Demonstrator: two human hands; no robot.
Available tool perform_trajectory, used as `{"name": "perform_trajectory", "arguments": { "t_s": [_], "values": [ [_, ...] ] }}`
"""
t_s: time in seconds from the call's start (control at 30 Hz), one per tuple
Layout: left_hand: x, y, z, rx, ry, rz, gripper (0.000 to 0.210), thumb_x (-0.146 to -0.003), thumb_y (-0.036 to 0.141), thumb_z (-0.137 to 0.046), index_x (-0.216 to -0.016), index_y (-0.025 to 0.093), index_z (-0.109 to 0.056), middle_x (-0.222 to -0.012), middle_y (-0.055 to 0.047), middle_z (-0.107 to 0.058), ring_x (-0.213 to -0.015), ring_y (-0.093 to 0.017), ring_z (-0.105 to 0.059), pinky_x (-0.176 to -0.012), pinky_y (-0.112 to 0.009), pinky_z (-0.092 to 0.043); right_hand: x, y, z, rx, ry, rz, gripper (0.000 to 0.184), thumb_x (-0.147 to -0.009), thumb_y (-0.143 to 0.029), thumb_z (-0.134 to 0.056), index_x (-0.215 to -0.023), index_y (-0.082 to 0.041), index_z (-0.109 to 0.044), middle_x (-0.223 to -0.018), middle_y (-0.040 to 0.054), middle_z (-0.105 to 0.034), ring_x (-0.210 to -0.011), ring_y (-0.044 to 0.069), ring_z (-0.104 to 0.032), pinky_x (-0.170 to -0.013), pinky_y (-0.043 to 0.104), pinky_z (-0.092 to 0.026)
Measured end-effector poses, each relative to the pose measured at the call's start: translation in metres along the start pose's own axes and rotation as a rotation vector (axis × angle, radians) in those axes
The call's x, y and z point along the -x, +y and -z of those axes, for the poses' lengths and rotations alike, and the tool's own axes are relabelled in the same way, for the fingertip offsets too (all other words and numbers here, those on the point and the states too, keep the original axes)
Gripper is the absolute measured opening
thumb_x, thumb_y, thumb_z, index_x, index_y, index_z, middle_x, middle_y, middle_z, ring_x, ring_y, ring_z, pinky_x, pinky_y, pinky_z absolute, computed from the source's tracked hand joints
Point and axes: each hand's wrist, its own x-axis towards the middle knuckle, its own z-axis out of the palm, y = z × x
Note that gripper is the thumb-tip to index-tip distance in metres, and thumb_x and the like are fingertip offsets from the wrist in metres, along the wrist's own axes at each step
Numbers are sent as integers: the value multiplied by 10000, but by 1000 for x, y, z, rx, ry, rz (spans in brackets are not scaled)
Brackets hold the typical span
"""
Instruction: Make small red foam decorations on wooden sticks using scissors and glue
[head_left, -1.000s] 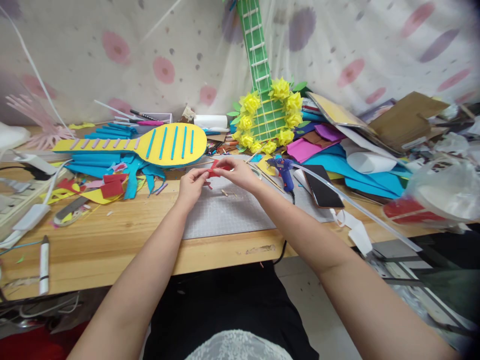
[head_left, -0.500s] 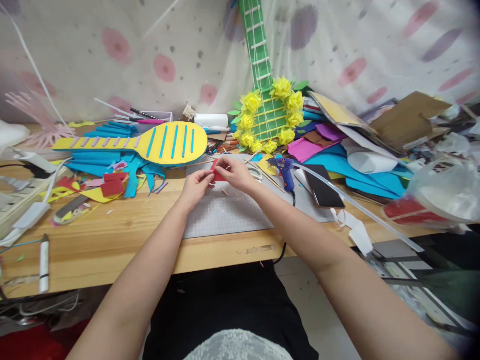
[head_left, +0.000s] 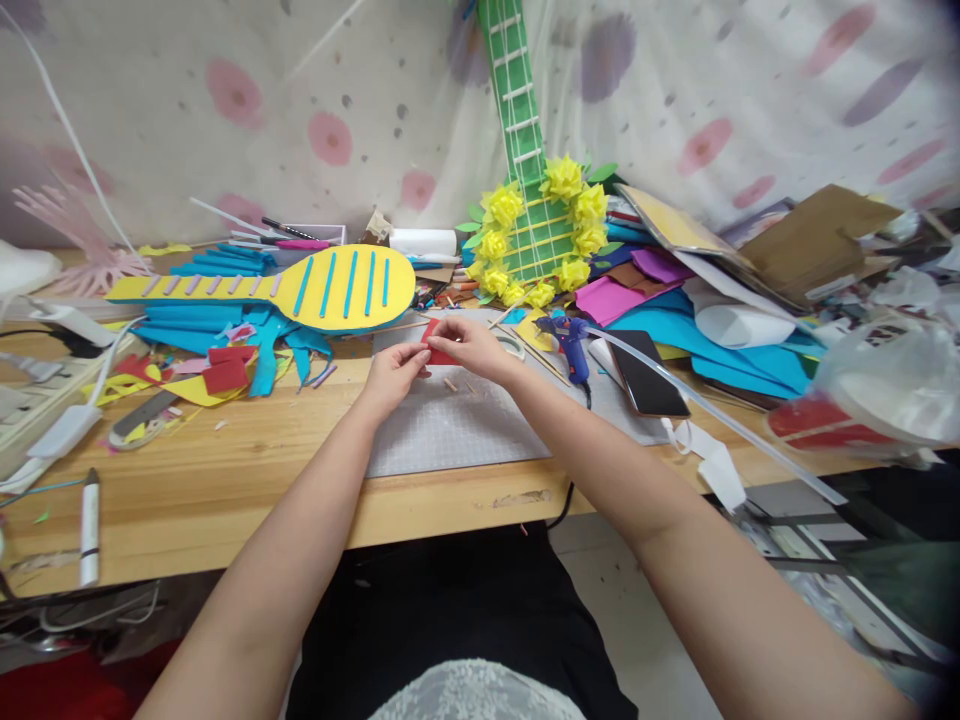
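Observation:
Between my two hands is a small piece of red paper, held just above the grey cutting mat. My left hand pinches its near left side between thumb and fingertips. From the right, my right hand grips the same piece, its fingers bent over the top and hiding much of it. Short thin sticks lie on the mat below my hands. Just right of my right hand are a roll of tape and a blue hot glue gun with a long clear glue stick.
A yellow and blue paper guitar lies at the back left over blue paper strips. A green guitar with yellow flowers leans on the curtain. A phone, coloured sheets, paper scraps and a crayon lie around.
My fingers have shifted slightly on the red paper, and a little more of it shows behind them. Everything else on the table stays where it was.

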Motion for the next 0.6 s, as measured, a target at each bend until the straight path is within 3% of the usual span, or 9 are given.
{"name": "perform_trajectory", "arguments": {
  "t_s": [0.3,0.6],
  "values": [
    [2,3,-3,55,36,18,389,-552,438,-718,-782,134,-642,-692,-12,-629,-548,-86,-534,-581,-272,-510,0,14,4,-151,146,-110,184,-728,-345,-550,-747,-163,-534,-722,-2,-582,-682,103,-520,-678,249,-415],
    [-1,2,-1,90,128,46,401,-550,431,-719,-794,126,-631,-683,-27,-639,-554,-110,-574,-589,-293,-511,7,1,1,-79,327,-54,112,-724,-282,-535,-758,-175,-535,-798,15,-600,-745,121,-536,-731,274,-428]
  ]
}}
